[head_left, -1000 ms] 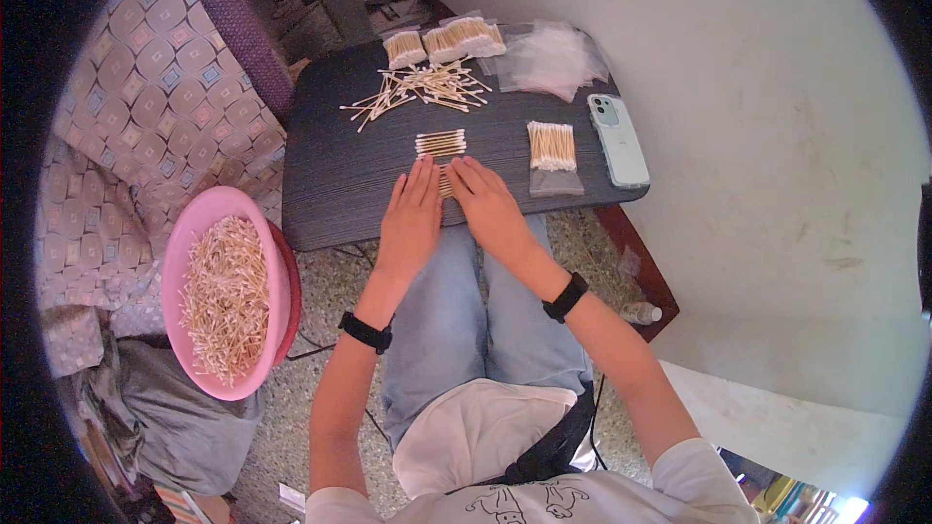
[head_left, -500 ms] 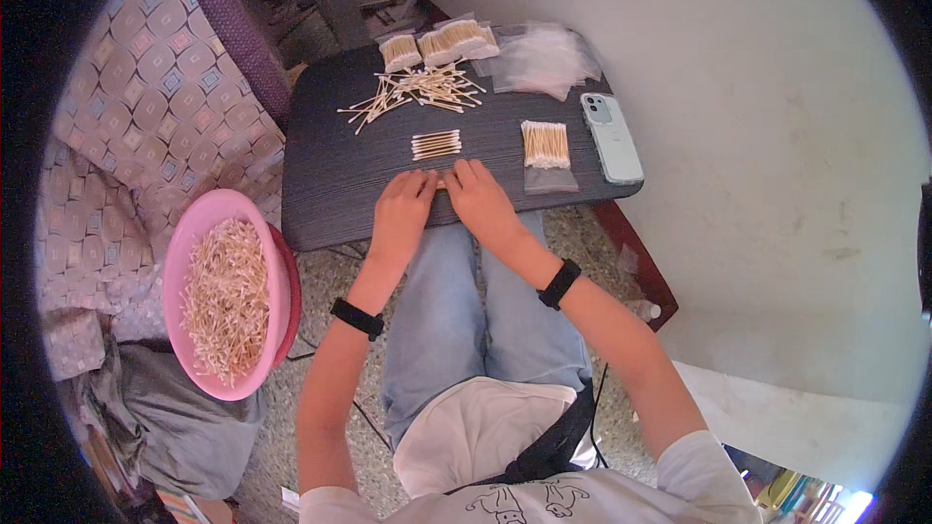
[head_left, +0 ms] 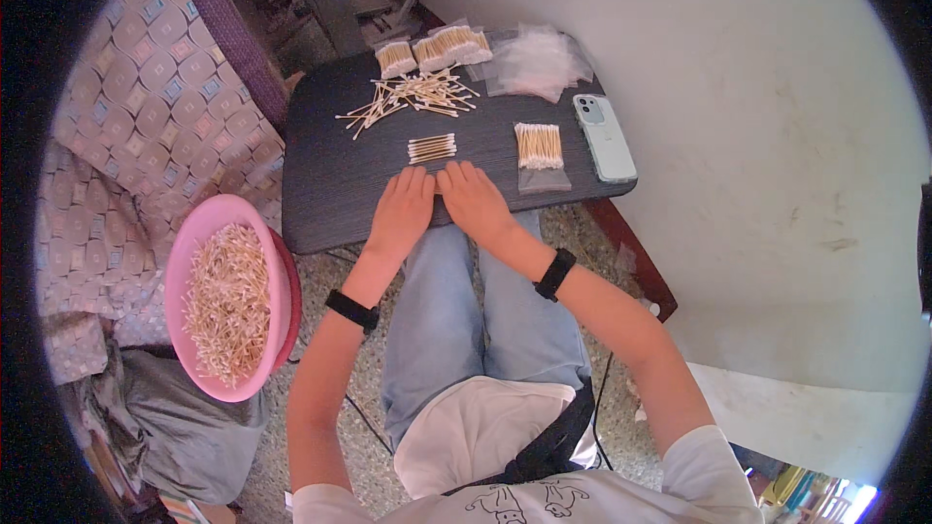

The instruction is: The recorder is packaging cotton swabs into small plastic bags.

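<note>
My left hand (head_left: 403, 204) and my right hand (head_left: 473, 196) rest side by side at the near edge of the black table, fingers bent and pointing away from me. Between them a bit of tan stick shows, which looks like cotton swabs; the fingers cover most of it. Just beyond my fingertips lies a small row of cotton swabs (head_left: 432, 148), set side by side. Right of my right hand is a clear plastic bag of cotton swabs (head_left: 539, 147), its near end without swabs. A loose pile of cotton swabs (head_left: 417, 97) lies farther back.
Filled bags of swabs (head_left: 451, 47) stand at the table's far edge, beside a stack of clear bags (head_left: 541, 63). A pale phone (head_left: 606, 141) lies along the right edge. Left of the table (head_left: 330, 165), a pink basin (head_left: 179, 272) is heaped with swabs. A wall rises at right.
Both hands stay together at the near edge, their fingers shifting slightly, and the tan strip between them shows less. The whole view has shifted a little; the swabs lie as before.
</note>
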`<state>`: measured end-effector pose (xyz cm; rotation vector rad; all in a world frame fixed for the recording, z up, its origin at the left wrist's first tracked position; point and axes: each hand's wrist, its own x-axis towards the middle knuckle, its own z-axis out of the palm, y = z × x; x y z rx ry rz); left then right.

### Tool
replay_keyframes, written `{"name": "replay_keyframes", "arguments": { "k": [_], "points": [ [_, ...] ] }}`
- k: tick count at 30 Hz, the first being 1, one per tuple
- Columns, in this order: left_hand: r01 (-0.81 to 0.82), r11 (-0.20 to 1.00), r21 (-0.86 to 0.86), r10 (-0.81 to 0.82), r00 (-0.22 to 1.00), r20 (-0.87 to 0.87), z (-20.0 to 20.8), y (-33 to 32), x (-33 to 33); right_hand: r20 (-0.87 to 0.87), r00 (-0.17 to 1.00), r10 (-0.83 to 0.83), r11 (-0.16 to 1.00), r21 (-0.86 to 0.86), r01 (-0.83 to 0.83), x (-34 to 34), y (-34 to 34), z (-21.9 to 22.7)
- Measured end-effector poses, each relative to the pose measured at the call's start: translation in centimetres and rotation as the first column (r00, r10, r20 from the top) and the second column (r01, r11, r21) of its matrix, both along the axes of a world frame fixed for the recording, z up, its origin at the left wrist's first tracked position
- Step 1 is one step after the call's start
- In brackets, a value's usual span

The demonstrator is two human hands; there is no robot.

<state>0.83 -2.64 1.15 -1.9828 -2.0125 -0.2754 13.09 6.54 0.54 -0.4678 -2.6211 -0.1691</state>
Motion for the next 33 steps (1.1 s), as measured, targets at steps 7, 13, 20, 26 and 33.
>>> {"name": "replay_keyframes", "arguments": {
  "k": [7,13,20,26,33],
  "points": [
    [0.121,0.988,-0.092,-0.115,0.991,0.066,2.4,-3.1,1.3,-0.014,0.996,0.087,0.965,-0.246,-0.088,3.9,-2.7,1.2],
    [0.305,0.906,-0.293,-0.134,0.864,0.485,4.1,-6.4,4.4,-0.023,0.97,0.242,0.615,-0.769,-0.172,9.6,-5.0,3.9],
    [0.347,0.916,-0.199,-0.182,0.806,0.563,4.7,-6.7,7.2,-0.219,0.965,0.145,0.242,-0.938,-0.249,12.0,-5.5,4.9],
    [0.03,0.988,0.15,-0.14,-0.218,0.966,3.1,-5.5,9.4,-0.152,0.985,0.087,0.265,-0.949,-0.17,12.6,-6.5,6.1],
    [-0.023,0.998,0.066,-0.07,-0.284,0.956,4.0,-4.3,11.6,-0.159,0.984,0.078,0.279,-0.944,-0.174,12.9,-7.1,6.1]
  ]
}}
